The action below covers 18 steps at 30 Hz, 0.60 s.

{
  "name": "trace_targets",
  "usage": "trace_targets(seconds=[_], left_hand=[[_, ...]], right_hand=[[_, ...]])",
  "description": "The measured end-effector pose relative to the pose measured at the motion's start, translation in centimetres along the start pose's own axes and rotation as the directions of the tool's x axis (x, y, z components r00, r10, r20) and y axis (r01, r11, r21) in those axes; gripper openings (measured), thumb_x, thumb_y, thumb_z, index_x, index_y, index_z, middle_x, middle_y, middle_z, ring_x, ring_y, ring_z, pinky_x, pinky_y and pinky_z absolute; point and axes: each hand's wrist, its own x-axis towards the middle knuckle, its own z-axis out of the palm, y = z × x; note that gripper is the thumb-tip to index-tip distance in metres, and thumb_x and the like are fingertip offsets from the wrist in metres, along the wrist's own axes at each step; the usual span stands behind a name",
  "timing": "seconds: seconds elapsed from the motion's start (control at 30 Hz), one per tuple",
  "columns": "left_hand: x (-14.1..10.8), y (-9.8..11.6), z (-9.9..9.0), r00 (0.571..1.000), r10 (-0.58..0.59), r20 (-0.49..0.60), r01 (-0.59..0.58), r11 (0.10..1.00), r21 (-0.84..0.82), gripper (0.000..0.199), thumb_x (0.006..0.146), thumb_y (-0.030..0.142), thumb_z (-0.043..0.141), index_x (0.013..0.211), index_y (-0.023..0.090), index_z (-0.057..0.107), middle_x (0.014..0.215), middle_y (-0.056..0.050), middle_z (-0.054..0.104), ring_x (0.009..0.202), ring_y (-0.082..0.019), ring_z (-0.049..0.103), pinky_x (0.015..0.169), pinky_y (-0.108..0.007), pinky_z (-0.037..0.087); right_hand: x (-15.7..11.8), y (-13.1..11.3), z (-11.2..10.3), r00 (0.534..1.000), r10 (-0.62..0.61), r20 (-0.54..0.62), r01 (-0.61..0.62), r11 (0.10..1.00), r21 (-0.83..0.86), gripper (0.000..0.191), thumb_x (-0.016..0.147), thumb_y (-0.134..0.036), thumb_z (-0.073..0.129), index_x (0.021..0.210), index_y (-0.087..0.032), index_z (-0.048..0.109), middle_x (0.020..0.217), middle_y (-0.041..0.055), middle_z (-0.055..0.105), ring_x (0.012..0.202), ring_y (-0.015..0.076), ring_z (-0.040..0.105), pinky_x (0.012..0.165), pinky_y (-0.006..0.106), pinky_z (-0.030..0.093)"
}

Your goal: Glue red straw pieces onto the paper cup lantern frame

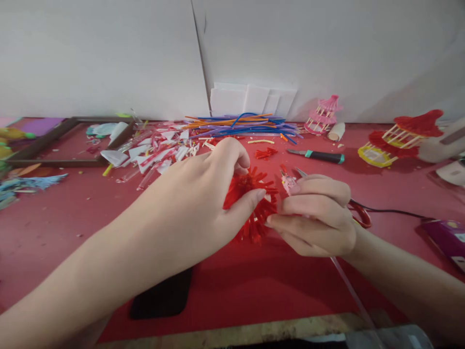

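Note:
My left hand is closed around a red craft piece with many short fuzzy strips, like pipe cleaner, sticking out all round. Its fingers hide much of that piece. At the right edge of the same piece, the fingertips of my right hand are pinched together on its strips. A small pink bit with several colours shows beyond my right fingers; whether they touch it I cannot tell. Scissors with a red handle lie partly hidden behind my right hand.
Loose pipe cleaners, wrapper scraps and a craft knife lie farther back. A pink tiered model and a red tiered model stand right. A black phone-like slab lies near the front; a brown frame is left.

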Motion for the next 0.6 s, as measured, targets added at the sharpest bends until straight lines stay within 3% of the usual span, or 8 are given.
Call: trace_targets(seconds=[0.3,0.47,0.6], left_hand=[[-0.4,0.8,0.6,0.999,-0.031,-0.042,0.034,0.997,0.068,0.020,0.095,0.039,0.057,0.104,0.023,0.051,0.098,-0.009,0.070,0.086,-0.033,0.074,0.067,-0.042,0.052],[-0.3,1.2,0.8,0.996,0.060,-0.067,-0.052,0.992,0.119,0.009,0.097,0.026,0.052,0.103,0.020,0.048,0.097,-0.010,0.069,0.086,-0.033,0.073,0.069,-0.045,0.054],[-0.5,1.0,0.8,0.983,0.132,-0.125,-0.114,0.983,0.141,0.009,0.097,0.023,0.054,0.102,0.022,0.047,0.100,-0.009,0.069,0.097,-0.032,0.071,0.080,-0.046,0.057]], right_hand=[[0.3,-0.3,-0.3,0.998,0.023,0.066,-0.020,0.998,-0.053,0.017,0.090,-0.015,0.076,0.091,-0.032,0.075,0.087,-0.0047,0.072,0.095,0.0168,0.065,0.097,0.032,0.058],[0.1,-0.2,-0.1,0.999,-0.001,0.052,0.004,0.998,-0.060,0.014,0.090,-0.015,0.077,0.087,-0.028,0.074,0.089,-0.0027,0.072,0.100,0.0177,0.063,0.098,0.033,0.057],[-0.1,0.0,0.1,0.997,-0.052,0.050,0.055,0.997,-0.053,0.014,0.088,-0.016,0.078,0.084,-0.028,0.074,0.095,-0.0012,0.075,0.104,0.0193,0.064,0.095,0.036,0.058]])
